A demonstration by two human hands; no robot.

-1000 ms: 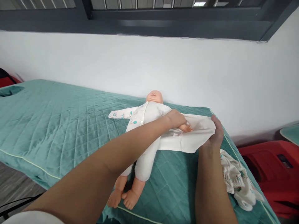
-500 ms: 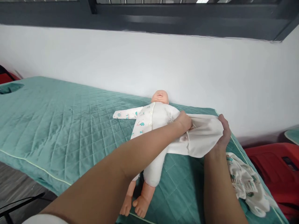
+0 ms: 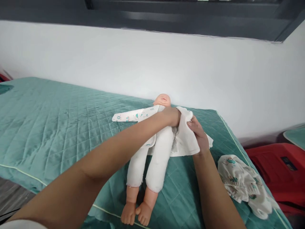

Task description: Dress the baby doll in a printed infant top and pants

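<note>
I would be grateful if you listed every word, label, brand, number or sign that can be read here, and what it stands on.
No text can be read.
Red plastic object: the dark patch may be a label, but is too small and blurred to read.
White shirt and crumpled clothing: small coloured prints, no legible lettering.

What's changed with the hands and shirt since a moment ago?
The right hand has come in toward the left hand; the shirt, stretched sideways before, is now gathered up between them. The doll still lies on the bed, crumpled patterned cloth beside it.
</note>
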